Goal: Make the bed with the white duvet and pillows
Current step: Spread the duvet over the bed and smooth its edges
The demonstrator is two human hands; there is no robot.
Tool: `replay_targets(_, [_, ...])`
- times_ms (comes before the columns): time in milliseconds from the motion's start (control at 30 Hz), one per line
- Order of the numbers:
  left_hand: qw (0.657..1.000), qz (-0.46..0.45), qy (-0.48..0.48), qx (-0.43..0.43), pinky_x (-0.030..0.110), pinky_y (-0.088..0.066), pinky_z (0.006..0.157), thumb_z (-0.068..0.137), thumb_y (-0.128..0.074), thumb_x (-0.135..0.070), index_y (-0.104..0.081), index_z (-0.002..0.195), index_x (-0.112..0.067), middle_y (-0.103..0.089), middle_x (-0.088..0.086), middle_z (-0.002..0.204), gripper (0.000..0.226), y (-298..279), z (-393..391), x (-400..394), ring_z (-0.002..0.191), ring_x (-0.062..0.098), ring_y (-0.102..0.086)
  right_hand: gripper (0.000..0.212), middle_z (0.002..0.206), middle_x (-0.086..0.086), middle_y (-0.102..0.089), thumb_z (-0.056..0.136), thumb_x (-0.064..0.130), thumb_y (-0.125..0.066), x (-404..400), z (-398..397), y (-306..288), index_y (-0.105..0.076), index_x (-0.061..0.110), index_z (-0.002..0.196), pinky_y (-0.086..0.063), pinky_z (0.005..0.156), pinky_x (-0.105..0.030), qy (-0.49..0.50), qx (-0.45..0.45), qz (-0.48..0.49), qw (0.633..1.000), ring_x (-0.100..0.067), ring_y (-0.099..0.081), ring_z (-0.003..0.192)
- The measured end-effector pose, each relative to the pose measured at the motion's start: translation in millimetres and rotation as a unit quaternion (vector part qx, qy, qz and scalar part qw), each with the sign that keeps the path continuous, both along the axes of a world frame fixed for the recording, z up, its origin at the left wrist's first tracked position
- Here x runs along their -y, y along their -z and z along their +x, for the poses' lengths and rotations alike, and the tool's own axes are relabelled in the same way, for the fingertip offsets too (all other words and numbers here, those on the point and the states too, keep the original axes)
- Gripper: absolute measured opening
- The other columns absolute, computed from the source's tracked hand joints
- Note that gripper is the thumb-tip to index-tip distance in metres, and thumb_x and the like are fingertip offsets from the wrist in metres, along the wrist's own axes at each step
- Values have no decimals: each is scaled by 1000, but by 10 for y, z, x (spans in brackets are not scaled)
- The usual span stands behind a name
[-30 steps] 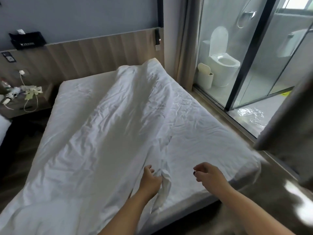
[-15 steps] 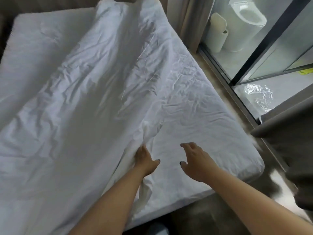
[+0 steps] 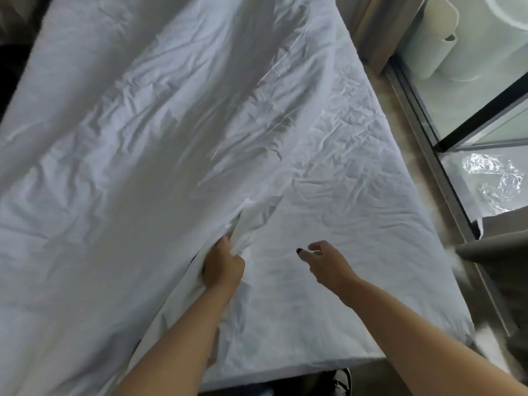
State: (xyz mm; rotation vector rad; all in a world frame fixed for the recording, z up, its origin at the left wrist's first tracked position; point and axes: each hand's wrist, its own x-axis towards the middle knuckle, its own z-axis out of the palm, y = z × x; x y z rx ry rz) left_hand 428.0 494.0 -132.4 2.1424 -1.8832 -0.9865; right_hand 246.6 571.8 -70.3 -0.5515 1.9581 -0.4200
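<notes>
A wrinkled white duvet (image 3: 120, 172) lies across the left and middle of the bed. Its right edge runs diagonally over the sheet-covered mattress (image 3: 357, 224), which is bare on the right side. My left hand (image 3: 223, 267) grips a bunched fold of the duvet's edge near the foot of the bed. My right hand (image 3: 328, 262) hovers just above the bare sheet, a short way right of the left hand, fingers loosely curled and holding nothing. No pillows are in view.
A narrow strip of floor (image 3: 445, 230) runs along the bed's right side, next to a glass bathroom partition with a dark frame (image 3: 483, 110). A white bin (image 3: 437, 38) stands behind the glass. A grey curtain (image 3: 500, 250) hangs at the right edge.
My head has tilted down and closer to the bed, so the headboard and toilet have left view. My left hand has gathered more duvet edge; the right hand has moved forward over the sheet.
</notes>
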Motion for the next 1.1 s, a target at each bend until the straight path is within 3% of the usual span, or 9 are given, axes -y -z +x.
replay_targets(167, [986, -123, -53, -98, 34, -40, 55, 66, -45, -6, -40, 63, -14, -52, 6, 61, 10, -637, -154, -229, 62, 35, -51, 66, 118, -17, -60, 89, 59, -55, 188, -157, -192, -47, 6, 129, -56, 80, -46, 179, 290, 36, 939, -38, -65, 99])
replay_targets(267, [982, -158, -1, -107, 22, -33, 48, 73, -62, -1, -34, 59, -19, -43, -3, 54, 36, -1039, -465, -627, 51, 21, -40, 84, 120, -21, -60, 80, 73, -55, 217, -296, -325, -45, 4, 127, -55, 84, -52, 180, 380, 49, 906, -44, -66, 99])
replay_targets(333, [976, -186, 21, -112, 22, -36, 49, 74, -67, -15, -45, 62, -15, -50, -3, 56, 25, -1195, -681, -962, 52, 22, -48, 92, 119, -23, -62, 73, 78, -57, 166, -475, -449, -49, 3, 125, -53, 86, -58, 160, 410, 61, 896, -47, -66, 98])
replay_targets(433, [975, -183, 2, -123, 34, -45, 50, 70, -63, -21, -55, 70, -7, -57, 4, 60, 16, -1337, -1054, -1436, 57, 30, -52, 79, 118, -24, -61, 72, 69, -61, -69, -841, -722, -57, 4, 117, -50, 88, -61, 103, 396, 83, 908, -49, -63, 101])
replay_targets(567, [960, -229, 15, -160, 28, -24, 46, 67, -63, 3, -36, 58, -12, -33, -4, 52, 32, -1648, -1665, -1958, 52, 11, -27, 56, 114, -17, -65, 68, 34, -76, -464, -1384, -981, -64, 7, 115, -51, 85, -55, 41, 383, 78, 919, -39, -64, 101])
replay_targets(700, [948, -265, 29, -174, 28, -17, 48, 62, -45, 1, -26, 57, -20, -24, -6, 54, 29, -1883, -1919, -2288, 54, 10, -21, 38, 108, -17, -65, 98, 35, -42, -870, -1495, -1352, -60, 3, 110, -48, 85, -39, 60, 379, -20, 923, -28, -60, 92])
replay_targets(767, [949, -255, 21, -183, 29, -20, 48, 62, -43, -1, -29, 60, -18, -26, -7, 53, 22, -1918, -1941, -2486, 53, 8, -23, 37, 124, -23, -59, 104, 26, -30, -1078, -1548, -1373, -57, 2, 114, -46, 80, -37, 78, 361, -68, 927, -27, -56, 83])
replay_targets(900, [948, -219, -25, -229, 27, -24, 50, 62, -39, -4, -36, 61, -13, -31, -10, 53, 10, -2029, -1984, -2912, 55, 7, -28, 25, 99, -19, -66, 100, 21, -48, -1429, -1733, -1369, -61, 0, 104, -51, 74, -38, -7, 342, -105, 934, -31, -62, 88])
replay_targets(1100, [942, -214, -64, -252, 21, -22, 51, 72, -47, 7, -37, 58, -8, -33, -9, 53, 22, -2192, -1991, -3573, 53, 5, -29, 19, 91, -17, -68, 90, 4, -54, -1958, -1797, -1751, -68, 10, 101, -42, 60, -36, -115, 226, -253, 933, -32, -57, 76])
